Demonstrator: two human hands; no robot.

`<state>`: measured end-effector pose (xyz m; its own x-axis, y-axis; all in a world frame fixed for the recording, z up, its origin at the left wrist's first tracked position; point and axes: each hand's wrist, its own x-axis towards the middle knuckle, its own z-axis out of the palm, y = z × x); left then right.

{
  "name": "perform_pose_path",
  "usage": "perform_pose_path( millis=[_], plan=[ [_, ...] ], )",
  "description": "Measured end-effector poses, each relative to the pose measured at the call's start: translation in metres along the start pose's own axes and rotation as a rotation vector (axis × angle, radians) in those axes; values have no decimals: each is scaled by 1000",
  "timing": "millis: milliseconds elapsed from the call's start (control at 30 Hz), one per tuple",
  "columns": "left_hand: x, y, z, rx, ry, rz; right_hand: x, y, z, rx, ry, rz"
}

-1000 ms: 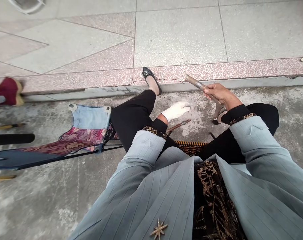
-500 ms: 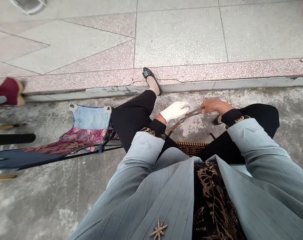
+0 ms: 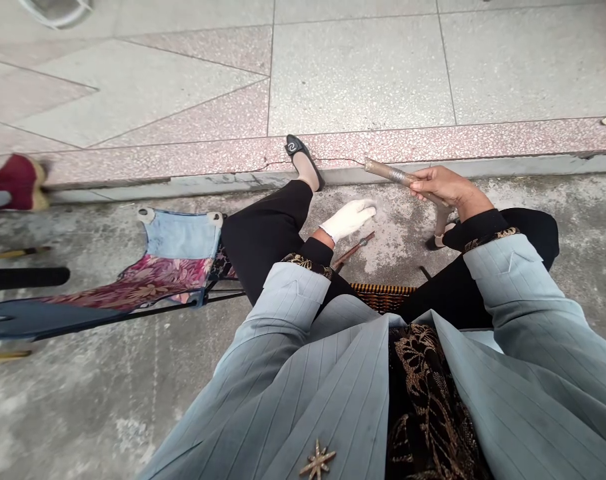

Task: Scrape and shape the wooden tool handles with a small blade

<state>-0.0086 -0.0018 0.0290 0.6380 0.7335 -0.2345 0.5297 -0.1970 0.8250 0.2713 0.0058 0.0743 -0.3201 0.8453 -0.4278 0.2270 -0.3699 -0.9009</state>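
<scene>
My right hand (image 3: 445,185) is bare and closed around a brown stick (image 3: 380,169) with silvery wire wound around it. This stick points up and left over the curb edge, and a bent part of it hangs down below my fingers. My left hand (image 3: 350,219) wears a white knitted glove. Its fingers are pressed together and curled, and what they hold, if anything, is hidden. A thin reddish-brown rod (image 3: 353,250) with a greyish band near its tip shows just below the glove. Its lower end is hidden by my sleeve and knee.
Below my lap shows a woven basket-like edge (image 3: 383,293). A folding chair with fabric seat (image 3: 157,273) stands at my left. Beyond it are dark and yellow poles and a person's red shoe (image 3: 15,181). A low curb (image 3: 523,167) runs in front of my feet.
My right hand swung the wire-wound stick down and left toward the rod, then raised it again to the right. My left hand stayed almost in place.
</scene>
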Motion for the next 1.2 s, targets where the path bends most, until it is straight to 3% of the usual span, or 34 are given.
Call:
perform_pose_path(
  millis=[167, 300, 433, 600, 700, 833, 967, 1067, 1200],
  plan=[
    [0, 5, 0, 111, -41, -2, 11, 9, 5, -195, 152, 146],
    [2, 7, 0, 174, -104, 66, 20, 8, 18, -587, 205, 292],
    [1, 7, 2, 212, -155, 111, 26, 7, 34, -987, 118, 332],
    [0, 6, 2, 242, -174, 110, 24, 11, 42, -1152, -138, 358],
    [1, 2, -2, 268, -116, 120, 18, 12, 39, -1087, -365, 355],
    [2, -4, -7, 207, -67, 105, 10, 6, 35, -813, -650, 351],
    [5, -7, -4, 43, -58, 92, 4, 1, 27, -471, -802, 222],
    [6, -11, 4, -112, -96, 31, 1, -1, 16, -260, -625, 101],
    [7, -17, 14, -219, -104, 17, 1, -1, 4, -59, -155, 11]
  ],
)
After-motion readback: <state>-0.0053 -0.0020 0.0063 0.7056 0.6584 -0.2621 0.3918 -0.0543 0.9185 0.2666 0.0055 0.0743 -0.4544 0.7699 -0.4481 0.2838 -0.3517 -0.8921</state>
